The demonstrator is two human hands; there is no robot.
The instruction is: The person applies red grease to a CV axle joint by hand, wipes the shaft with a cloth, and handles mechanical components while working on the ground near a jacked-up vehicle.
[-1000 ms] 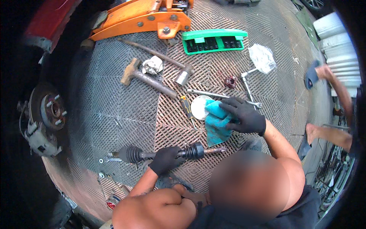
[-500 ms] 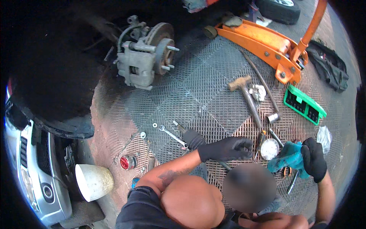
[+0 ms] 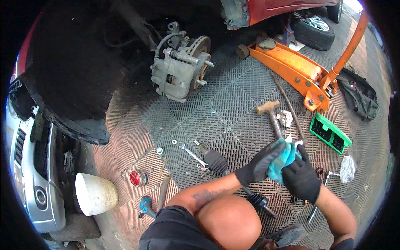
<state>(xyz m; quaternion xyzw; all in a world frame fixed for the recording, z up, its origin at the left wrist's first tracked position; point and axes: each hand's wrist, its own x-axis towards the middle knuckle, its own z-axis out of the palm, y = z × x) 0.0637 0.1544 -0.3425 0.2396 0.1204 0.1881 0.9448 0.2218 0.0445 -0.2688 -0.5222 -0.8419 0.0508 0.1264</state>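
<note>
Two black-gloved hands are pressed together around a crumpled teal cloth (image 3: 282, 160): the left hand (image 3: 260, 164) is closed on its near side and the right hand (image 3: 301, 177) on its far side, so that the cloth is held between them, above the brown perforated floor mat (image 3: 225, 108).

Whatever is wrapped inside the cloth cannot be made out; a small pale tip shows at its top edge, but its kind cannot be told. If a greasy part is being wiped, it could slip out of the fold and be lost in the holes of the mat.

The black-booted axle shaft (image 3: 216, 160) lies just below the forearm, and its joint end (image 3: 259, 203) could be knocked or soiled by a knee. The loose chrome combination wrench (image 3: 191, 153) and the wooden-handled hammer (image 3: 271, 116) lie near, where they could be kicked.

The bare brake disc and caliper (image 3: 183, 68) hang unsupported beside the orange floor jack (image 3: 291, 68). The green socket case (image 3: 330, 134) is seen at an angle only. The fingers are partly buried in the cloth.
</note>
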